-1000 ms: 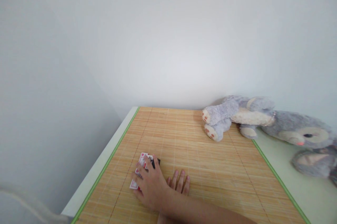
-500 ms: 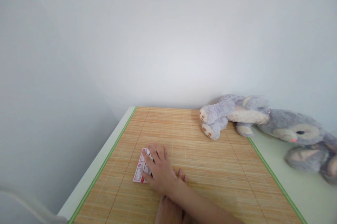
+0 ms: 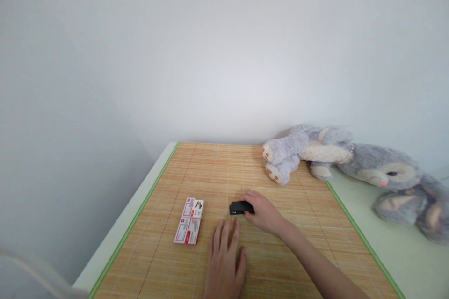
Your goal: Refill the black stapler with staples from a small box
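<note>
My right hand [image 3: 262, 212] grips a small black stapler [image 3: 241, 207] from its right end, fingers over the top and thumb on the near side. The stapler's left end sticks out, low over or on the bamboo mat [image 3: 280, 252]. Flat on the mat, with its fingers spread and nothing held, lies my left hand [image 3: 224, 259], just below the stapler. To the left of both hands are two small white and red boxes, an upper box [image 3: 193, 207] and a lower box [image 3: 187, 231], set end to end and touching.
A grey plush rabbit [image 3: 319, 149] lies along the back right, partly on the mat and partly on the pale table [image 3: 396, 266]. A plain wall [image 3: 224, 55] rises behind the table. At the lower left edge is a blurred pale curved object [image 3: 38, 271].
My right hand has moved from over the boxes rightward and now holds the stapler. My arms are uncrossed. The left hand shows fully, and the boxes are uncovered.
</note>
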Available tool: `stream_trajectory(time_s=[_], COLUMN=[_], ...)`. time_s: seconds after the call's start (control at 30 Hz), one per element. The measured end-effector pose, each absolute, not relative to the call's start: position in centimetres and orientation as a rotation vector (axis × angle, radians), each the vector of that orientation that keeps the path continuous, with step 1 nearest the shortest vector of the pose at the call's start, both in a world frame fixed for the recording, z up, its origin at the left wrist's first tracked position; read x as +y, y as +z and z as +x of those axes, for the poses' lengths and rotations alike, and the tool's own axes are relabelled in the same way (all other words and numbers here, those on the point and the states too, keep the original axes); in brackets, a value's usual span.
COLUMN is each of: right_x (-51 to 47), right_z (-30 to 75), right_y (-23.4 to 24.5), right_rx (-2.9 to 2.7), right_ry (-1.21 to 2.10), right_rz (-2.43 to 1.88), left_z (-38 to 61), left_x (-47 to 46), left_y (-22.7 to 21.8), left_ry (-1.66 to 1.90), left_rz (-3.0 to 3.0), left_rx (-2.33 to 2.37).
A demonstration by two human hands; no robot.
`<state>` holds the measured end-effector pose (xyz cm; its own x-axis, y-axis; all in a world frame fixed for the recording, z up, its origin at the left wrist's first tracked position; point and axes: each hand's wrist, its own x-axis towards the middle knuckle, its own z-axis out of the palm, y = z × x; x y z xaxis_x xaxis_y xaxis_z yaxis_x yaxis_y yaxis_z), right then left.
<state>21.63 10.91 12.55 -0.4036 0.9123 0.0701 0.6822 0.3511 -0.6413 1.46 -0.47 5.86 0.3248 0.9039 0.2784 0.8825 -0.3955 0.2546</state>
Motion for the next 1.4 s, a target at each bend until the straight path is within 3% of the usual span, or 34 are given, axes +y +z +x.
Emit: stream_trajectory(time_s=[0.23, 0.67, 0.9, 1.2, 1.4], right_x=[11.5, 10.8, 9.2, 6.3, 4.3], right_z=[20.2, 25.7, 31.8, 35.6, 35.6], right_y=[12.7, 18.0, 16.4, 10.3, 10.9], right_rx=[-2.235, -2.096, -1.816, -1.564, -1.654], right_ry=[0.759, 0.926, 1.055, 1.087, 0.676], right_rz=[-1.368, -1.218, -1.328, -1.505, -1.600], left_z=[3.4, 4.2, 4.4, 4.5, 4.4], left_x=[1.3, 1.6, 1.6, 1.7, 1.7], left_y=[6.0, 6.1, 6.3, 6.6, 6.4], left_ry=[0.576, 0.489, 0.506, 0.485, 0.500], left_rz=[2.490, 2.461, 2.446, 2.440, 2.460], left_rx=[1.744, 1.857, 1.876, 1.887, 1.872])
